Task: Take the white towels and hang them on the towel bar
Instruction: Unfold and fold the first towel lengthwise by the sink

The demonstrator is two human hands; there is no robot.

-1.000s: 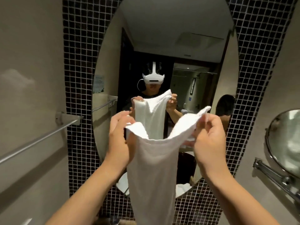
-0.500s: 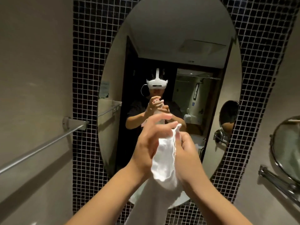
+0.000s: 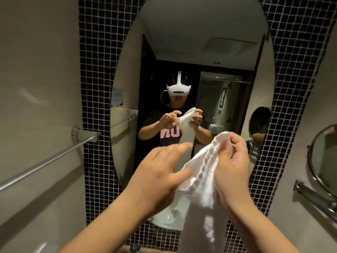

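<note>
Head view: right hand (image 3: 231, 165) fingers stay clamped on white towel (image 3: 202, 179); left hand (image 3: 160, 172) has let go, fingers apart, towel bar (image 3: 45, 163) left of it, unused.

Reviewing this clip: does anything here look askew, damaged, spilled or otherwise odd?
Nothing looks damaged or spilled. The white terry towel is bunched lengthwise, pinched at its top by the right hand; the left hand is open beside it. The silver metal towel bar on the left wall is bare and looks straight.

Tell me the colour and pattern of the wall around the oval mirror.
Small dark, near-black mosaic tiles with pale grout lines forming a fine grid, seen in the head view.
</note>
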